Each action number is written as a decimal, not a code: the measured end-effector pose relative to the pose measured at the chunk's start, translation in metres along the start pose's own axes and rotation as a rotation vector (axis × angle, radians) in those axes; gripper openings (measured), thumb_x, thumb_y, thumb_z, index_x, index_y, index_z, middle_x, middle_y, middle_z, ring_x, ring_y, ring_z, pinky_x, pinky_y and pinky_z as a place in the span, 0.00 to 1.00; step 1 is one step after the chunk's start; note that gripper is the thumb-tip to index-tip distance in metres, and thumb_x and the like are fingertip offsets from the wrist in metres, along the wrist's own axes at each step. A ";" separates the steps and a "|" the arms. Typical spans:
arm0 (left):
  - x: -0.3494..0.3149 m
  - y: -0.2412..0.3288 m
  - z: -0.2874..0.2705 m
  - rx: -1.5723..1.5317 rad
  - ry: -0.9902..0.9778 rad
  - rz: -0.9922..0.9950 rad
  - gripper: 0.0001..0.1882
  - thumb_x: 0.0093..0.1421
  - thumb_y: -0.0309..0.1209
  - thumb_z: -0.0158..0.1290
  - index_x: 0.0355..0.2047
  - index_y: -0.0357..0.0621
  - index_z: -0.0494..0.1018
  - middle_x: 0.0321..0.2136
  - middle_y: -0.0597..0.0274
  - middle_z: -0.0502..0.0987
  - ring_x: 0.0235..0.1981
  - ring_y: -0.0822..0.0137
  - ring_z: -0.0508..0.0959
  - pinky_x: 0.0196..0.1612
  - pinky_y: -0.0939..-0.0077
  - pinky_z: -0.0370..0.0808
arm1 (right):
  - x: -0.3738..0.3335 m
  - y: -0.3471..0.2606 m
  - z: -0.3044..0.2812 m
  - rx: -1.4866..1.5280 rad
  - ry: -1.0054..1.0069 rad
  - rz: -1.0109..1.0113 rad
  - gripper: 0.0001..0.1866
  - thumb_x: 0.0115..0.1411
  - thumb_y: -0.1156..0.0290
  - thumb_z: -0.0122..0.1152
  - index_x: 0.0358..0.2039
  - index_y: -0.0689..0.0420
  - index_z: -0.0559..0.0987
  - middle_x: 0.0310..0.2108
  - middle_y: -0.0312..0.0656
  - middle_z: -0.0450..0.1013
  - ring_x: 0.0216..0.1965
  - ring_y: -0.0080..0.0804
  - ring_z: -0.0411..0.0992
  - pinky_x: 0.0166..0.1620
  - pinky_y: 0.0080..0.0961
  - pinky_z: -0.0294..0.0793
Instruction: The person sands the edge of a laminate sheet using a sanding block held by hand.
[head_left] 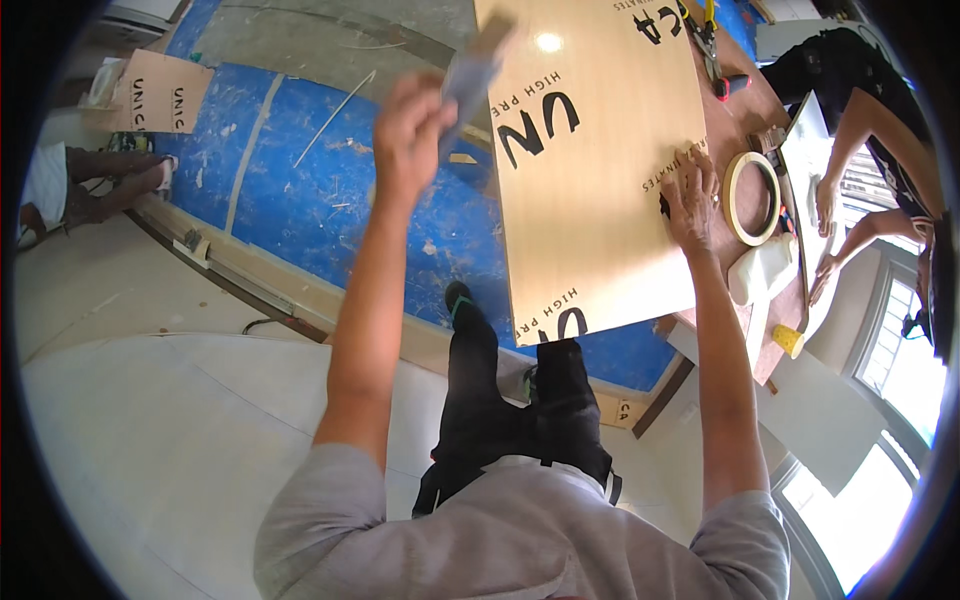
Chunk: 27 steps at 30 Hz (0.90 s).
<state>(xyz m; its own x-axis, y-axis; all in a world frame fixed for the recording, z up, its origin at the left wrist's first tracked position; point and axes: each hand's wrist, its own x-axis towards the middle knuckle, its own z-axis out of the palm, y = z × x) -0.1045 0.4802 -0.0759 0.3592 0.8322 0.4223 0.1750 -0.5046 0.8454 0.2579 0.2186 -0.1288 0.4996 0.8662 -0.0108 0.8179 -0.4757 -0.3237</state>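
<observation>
A pale wood-coloured laminate panel (600, 230) with black printing lies in front of me, its near edge above my legs. My right hand (692, 198) rests on its right part, fingers spread and slightly bent. My left hand (408, 130) is raised beside the panel's left edge, closed around a flat grey-blue tool (468, 85) with a brownish end. Motion smears that tool, so its kind is unclear. I cannot tell whether it touches the panel's edge.
Right of the panel, a brown worktop (728, 125) holds a tape roll (729, 200), red-handled tool (735, 87), white container (762, 270) and yellow cup (788, 341). A co-worker's hands (826, 207) rest on a white panel. Another person (115, 190) is far left. Blue sheeting (310, 210) covers the floor.
</observation>
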 end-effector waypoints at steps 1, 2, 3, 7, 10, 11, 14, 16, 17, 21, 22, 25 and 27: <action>-0.035 0.002 -0.002 0.018 -0.019 0.009 0.05 0.60 0.24 0.60 0.34 0.34 0.79 0.42 0.53 0.80 0.40 0.56 0.81 0.42 0.67 0.78 | 0.007 -0.005 -0.001 0.008 0.013 0.096 0.38 0.65 0.42 0.60 0.70 0.46 0.67 0.75 0.46 0.50 0.77 0.53 0.45 0.72 0.62 0.49; -0.066 0.003 -0.001 0.040 -0.039 0.014 0.04 0.60 0.23 0.60 0.34 0.34 0.79 0.44 0.52 0.81 0.41 0.56 0.81 0.42 0.67 0.78 | 0.015 -0.012 0.000 0.018 0.020 0.191 0.38 0.65 0.41 0.60 0.70 0.46 0.67 0.74 0.47 0.50 0.76 0.53 0.45 0.71 0.62 0.50; -0.089 0.010 0.001 0.056 -0.048 -0.017 0.04 0.59 0.22 0.60 0.34 0.34 0.79 0.44 0.51 0.81 0.41 0.56 0.81 0.42 0.67 0.79 | 0.019 -0.016 0.002 0.023 0.029 0.291 0.39 0.64 0.40 0.60 0.69 0.46 0.67 0.74 0.48 0.50 0.76 0.53 0.45 0.71 0.63 0.50; -0.087 0.014 0.024 -0.004 0.005 -0.042 0.06 0.56 0.19 0.63 0.35 0.35 0.80 0.45 0.51 0.81 0.40 0.56 0.82 0.42 0.66 0.79 | 0.022 -0.030 0.003 -0.129 0.077 0.264 0.45 0.65 0.32 0.53 0.76 0.41 0.60 0.78 0.53 0.43 0.78 0.59 0.41 0.71 0.68 0.48; -0.036 -0.008 0.038 0.168 -0.010 0.134 0.07 0.58 0.24 0.63 0.36 0.35 0.81 0.45 0.44 0.81 0.43 0.48 0.82 0.47 0.60 0.78 | 0.023 -0.012 0.010 -0.076 0.058 0.163 0.46 0.66 0.31 0.49 0.77 0.41 0.57 0.79 0.54 0.43 0.77 0.62 0.44 0.72 0.69 0.46; -0.006 -0.016 0.044 0.194 -0.018 0.191 0.07 0.59 0.25 0.62 0.36 0.35 0.81 0.45 0.45 0.81 0.42 0.48 0.82 0.48 0.61 0.78 | 0.023 -0.012 0.008 -0.078 0.051 0.163 0.45 0.66 0.31 0.49 0.77 0.41 0.58 0.78 0.54 0.44 0.76 0.63 0.46 0.72 0.69 0.46; 0.087 -0.044 0.048 0.208 0.010 0.203 0.10 0.61 0.30 0.61 0.38 0.34 0.80 0.45 0.51 0.81 0.43 0.53 0.82 0.47 0.64 0.77 | 0.027 -0.028 0.002 -0.084 0.050 0.164 0.45 0.66 0.31 0.49 0.76 0.42 0.60 0.78 0.54 0.46 0.75 0.63 0.49 0.71 0.69 0.47; 0.093 -0.043 0.036 0.156 -0.010 0.222 0.09 0.61 0.28 0.61 0.38 0.34 0.80 0.45 0.52 0.81 0.43 0.55 0.82 0.47 0.66 0.77 | 0.026 -0.027 0.003 -0.069 0.061 0.173 0.44 0.66 0.31 0.49 0.76 0.42 0.60 0.78 0.54 0.46 0.76 0.63 0.48 0.71 0.69 0.47; 0.094 -0.042 0.030 0.133 -0.018 0.230 0.09 0.61 0.28 0.61 0.37 0.34 0.80 0.46 0.52 0.80 0.43 0.55 0.82 0.46 0.66 0.77 | 0.028 -0.028 0.003 -0.061 0.066 0.173 0.44 0.66 0.31 0.49 0.76 0.41 0.60 0.78 0.54 0.46 0.76 0.63 0.48 0.71 0.69 0.47; -0.048 0.014 0.011 0.084 -0.147 0.022 0.08 0.56 0.21 0.63 0.36 0.33 0.80 0.45 0.48 0.81 0.45 0.53 0.82 0.47 0.63 0.78 | 0.021 -0.024 0.002 -0.082 0.063 0.217 0.44 0.66 0.32 0.50 0.76 0.41 0.60 0.78 0.55 0.45 0.76 0.63 0.48 0.71 0.70 0.46; -0.068 0.018 0.011 0.065 -0.181 0.021 0.08 0.55 0.20 0.64 0.36 0.33 0.80 0.44 0.47 0.81 0.45 0.51 0.82 0.47 0.62 0.79 | 0.023 -0.024 0.003 -0.070 0.071 0.208 0.44 0.66 0.32 0.50 0.76 0.40 0.60 0.78 0.55 0.45 0.76 0.63 0.48 0.71 0.70 0.46; -0.051 0.018 0.025 0.110 -0.151 0.061 0.07 0.55 0.20 0.63 0.36 0.32 0.81 0.42 0.46 0.81 0.44 0.49 0.82 0.48 0.60 0.79 | 0.018 -0.018 0.004 -0.047 0.065 0.176 0.44 0.66 0.32 0.50 0.76 0.40 0.60 0.78 0.56 0.45 0.76 0.63 0.47 0.71 0.71 0.45; -0.004 0.001 0.040 0.217 -0.150 0.198 0.06 0.59 0.22 0.61 0.37 0.35 0.81 0.44 0.46 0.81 0.44 0.48 0.82 0.47 0.60 0.79 | 0.019 -0.014 0.005 -0.044 0.062 0.160 0.44 0.66 0.32 0.50 0.76 0.40 0.60 0.78 0.56 0.46 0.76 0.63 0.46 0.71 0.72 0.44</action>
<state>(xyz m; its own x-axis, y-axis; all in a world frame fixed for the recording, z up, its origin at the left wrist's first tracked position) -0.0692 0.4667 -0.0898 0.5337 0.6780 0.5054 0.2735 -0.7039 0.6555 0.2545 0.2422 -0.1290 0.6396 0.7687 0.0001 0.7379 -0.6139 -0.2805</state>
